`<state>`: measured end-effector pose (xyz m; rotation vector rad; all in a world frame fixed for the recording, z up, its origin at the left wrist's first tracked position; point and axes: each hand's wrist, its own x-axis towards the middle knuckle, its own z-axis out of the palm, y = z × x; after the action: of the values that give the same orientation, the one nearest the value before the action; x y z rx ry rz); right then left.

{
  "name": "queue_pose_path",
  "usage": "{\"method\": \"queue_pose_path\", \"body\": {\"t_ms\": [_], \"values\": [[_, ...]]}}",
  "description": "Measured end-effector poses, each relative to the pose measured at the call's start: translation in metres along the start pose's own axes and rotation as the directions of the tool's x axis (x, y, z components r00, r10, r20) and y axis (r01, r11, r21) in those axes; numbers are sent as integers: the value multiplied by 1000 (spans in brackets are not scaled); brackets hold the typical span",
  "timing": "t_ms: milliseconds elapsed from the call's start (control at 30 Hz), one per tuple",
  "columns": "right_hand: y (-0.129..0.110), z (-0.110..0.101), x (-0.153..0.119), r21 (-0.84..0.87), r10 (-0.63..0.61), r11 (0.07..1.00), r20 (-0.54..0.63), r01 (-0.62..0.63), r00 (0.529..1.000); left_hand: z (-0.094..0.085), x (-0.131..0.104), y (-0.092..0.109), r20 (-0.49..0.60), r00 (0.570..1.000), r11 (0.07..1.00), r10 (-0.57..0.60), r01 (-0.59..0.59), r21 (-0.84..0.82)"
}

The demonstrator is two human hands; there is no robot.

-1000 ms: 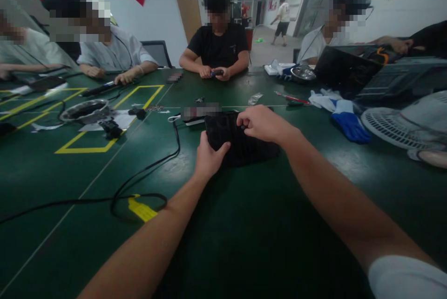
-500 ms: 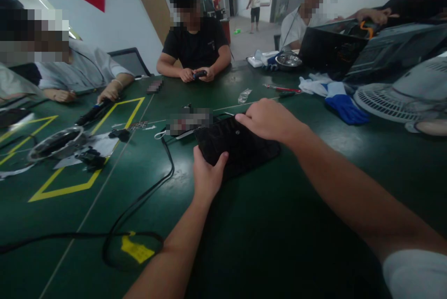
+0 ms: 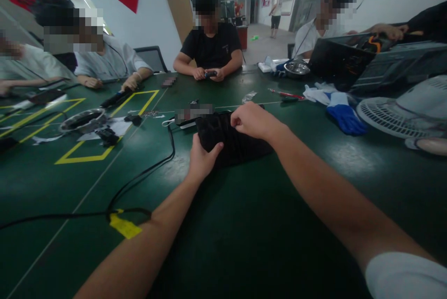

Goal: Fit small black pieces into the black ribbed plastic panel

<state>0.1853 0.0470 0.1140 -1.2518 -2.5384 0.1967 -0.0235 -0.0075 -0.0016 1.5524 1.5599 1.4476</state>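
Note:
A black fabric pouch (image 3: 240, 150) lies on the green table (image 3: 265, 229) in front of me. My left hand (image 3: 204, 157) grips its left end, thumb on top and fingers on the far side. Over the pouch's upper middle, my right hand (image 3: 249, 121) is closed in a pinch; what its fingertips hold, if anything, is too small to make out. Just behind the pouch's left end sits a dark device (image 3: 188, 119), partly blurred, with a white cord loop beside it.
Left are a round metal-rimmed object (image 3: 84, 121), a black cable (image 3: 139, 180) and yellow tape. Right are blue and white gloves (image 3: 344, 112), a fan (image 3: 387, 112), a red-handled tool (image 3: 288, 94) and a metal bowl (image 3: 296, 68). People sit across the table.
The view has swung left, so the scene sits further right. My right hand has shifted left over the pouch, with its fingers curled in more. My left hand keeps its grip.

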Motion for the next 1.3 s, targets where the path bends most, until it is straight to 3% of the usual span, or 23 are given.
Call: {"method": "queue_pose_path", "body": {"t_ms": [133, 267, 433, 667, 933, 1100, 1300], "values": [[-1, -2, -2, 17, 39, 999, -4, -39, 999, -3, -5, 3, 40, 999, 999, -14, 16, -42], [-2, -2, -5, -2, 81, 997, -12, -81, 997, -10, -15, 8, 155, 978, 978, -137, 158, -136], [-4, -1, -6, -31, 107, 994, 18, -106, 994, -13, -20, 11, 175, 968, 963, -182, 211, -166], [-7, -6, -8, -89, 95, 992, 27, -92, 995, -5, -15, 6, 129, 985, 961, -113, 141, -238], [-1, -17, -12, -87, 59, 994, -29, -61, 998, 0, -4, -2, 74, 996, 990, -45, 55, -133], [0, -21, -14, -107, 70, 992, -26, -72, 997, 0, -2, -9, 95, 995, 996, 7, 2, -93], [6, -11, -9, -95, 32, 995, 23, -30, 999, -3, -4, -12, 114, 993, 997, 4, 4, -73]]}}
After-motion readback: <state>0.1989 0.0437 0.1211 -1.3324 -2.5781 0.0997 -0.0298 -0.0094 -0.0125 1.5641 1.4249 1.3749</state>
